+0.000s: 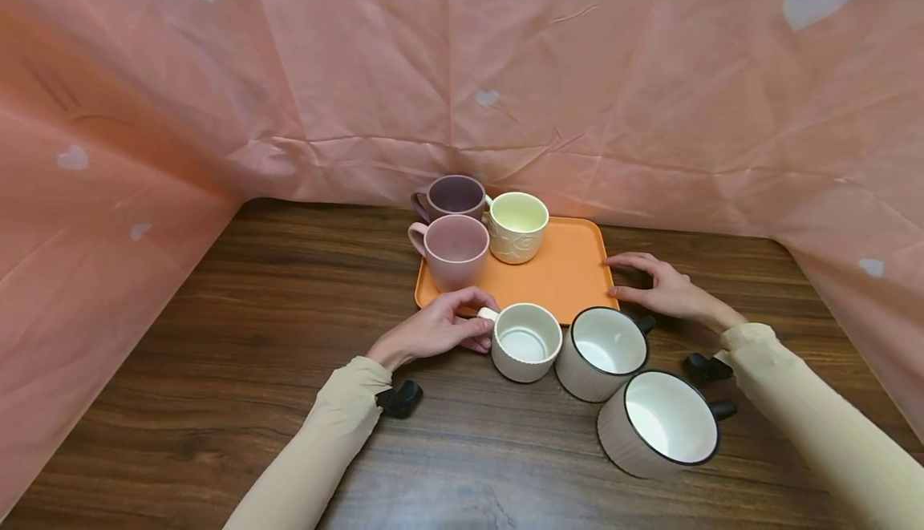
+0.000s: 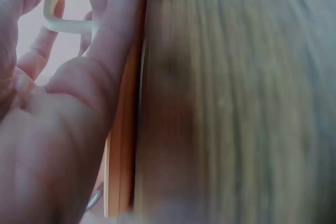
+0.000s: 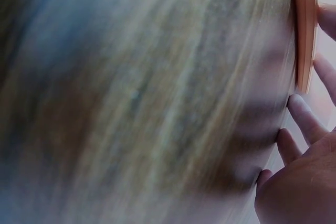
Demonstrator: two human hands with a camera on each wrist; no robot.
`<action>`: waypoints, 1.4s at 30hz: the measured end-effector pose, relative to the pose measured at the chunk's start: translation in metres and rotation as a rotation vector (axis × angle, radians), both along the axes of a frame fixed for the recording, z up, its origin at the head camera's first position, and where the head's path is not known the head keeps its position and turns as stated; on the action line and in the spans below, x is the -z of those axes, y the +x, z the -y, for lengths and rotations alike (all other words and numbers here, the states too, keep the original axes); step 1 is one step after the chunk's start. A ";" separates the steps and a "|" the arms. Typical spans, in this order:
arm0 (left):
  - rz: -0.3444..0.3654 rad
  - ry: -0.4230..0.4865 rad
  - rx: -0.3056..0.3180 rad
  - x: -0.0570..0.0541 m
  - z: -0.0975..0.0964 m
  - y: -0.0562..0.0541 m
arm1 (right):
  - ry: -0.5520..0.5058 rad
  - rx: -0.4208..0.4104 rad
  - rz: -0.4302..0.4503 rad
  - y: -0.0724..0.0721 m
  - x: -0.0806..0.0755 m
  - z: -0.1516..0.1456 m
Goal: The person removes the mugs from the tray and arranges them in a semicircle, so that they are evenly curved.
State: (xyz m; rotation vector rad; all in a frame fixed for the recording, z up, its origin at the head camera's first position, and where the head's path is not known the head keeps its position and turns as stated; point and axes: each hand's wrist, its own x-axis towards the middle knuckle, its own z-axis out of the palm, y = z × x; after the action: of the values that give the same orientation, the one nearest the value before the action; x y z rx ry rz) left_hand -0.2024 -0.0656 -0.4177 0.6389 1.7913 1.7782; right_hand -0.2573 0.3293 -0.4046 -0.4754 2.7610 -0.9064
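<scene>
My left hand [image 1: 435,329] pinches the handle of a small white mug [image 1: 524,366], which stands at the tray's front edge. In the left wrist view the pale handle [image 2: 71,26] shows among the fingers. An orange tray [image 1: 566,277] lies flat on the table. At its right edge, my right hand [image 1: 667,289] has thumb and index fingertips on the rim, the fingers loosely bent and spread. Toward the back left of the tray stand a pink mug [image 1: 456,265], a dark purple mug [image 1: 456,197] and a cream embossed mug [image 1: 516,241].
Two larger white mugs with black rims, one nearer the tray [image 1: 588,374] and one in front [image 1: 635,446], stand right of the small mug, their black handles pointing right. Pink cloth [image 1: 375,73] hangs behind and beside the wooden table [image 1: 238,337].
</scene>
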 end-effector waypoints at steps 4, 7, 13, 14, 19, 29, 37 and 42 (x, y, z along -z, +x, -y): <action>-0.042 0.002 0.001 0.001 -0.004 -0.003 | -0.003 0.001 0.004 0.000 -0.002 0.001; -0.068 0.003 -0.008 0.000 -0.005 -0.004 | -0.006 0.002 0.006 0.001 -0.003 0.002; -0.073 -0.016 -0.050 -0.004 -0.006 -0.002 | -0.008 -0.004 -0.005 0.000 -0.002 0.002; -0.076 -0.021 -0.061 -0.005 -0.006 -0.002 | -0.007 -0.007 -0.008 0.000 -0.002 0.002; -0.123 -0.065 -0.106 -0.005 -0.007 -0.002 | -0.015 -0.007 -0.010 0.000 -0.001 0.002; -0.134 -0.076 -0.123 -0.005 -0.008 0.000 | -0.020 -0.005 0.000 0.002 0.001 0.001; -0.219 -0.136 -0.139 -0.008 -0.003 0.004 | -0.013 0.000 0.016 0.002 0.000 0.002; -0.293 -0.191 -0.187 -0.013 0.006 0.007 | -0.013 -0.002 0.025 0.003 -0.001 0.002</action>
State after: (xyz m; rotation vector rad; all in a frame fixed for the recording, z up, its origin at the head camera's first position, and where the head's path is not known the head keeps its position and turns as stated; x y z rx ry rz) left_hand -0.1956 -0.0714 -0.4049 0.7011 2.2531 1.6690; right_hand -0.2544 0.3275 -0.4035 -0.4656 2.7331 -0.9234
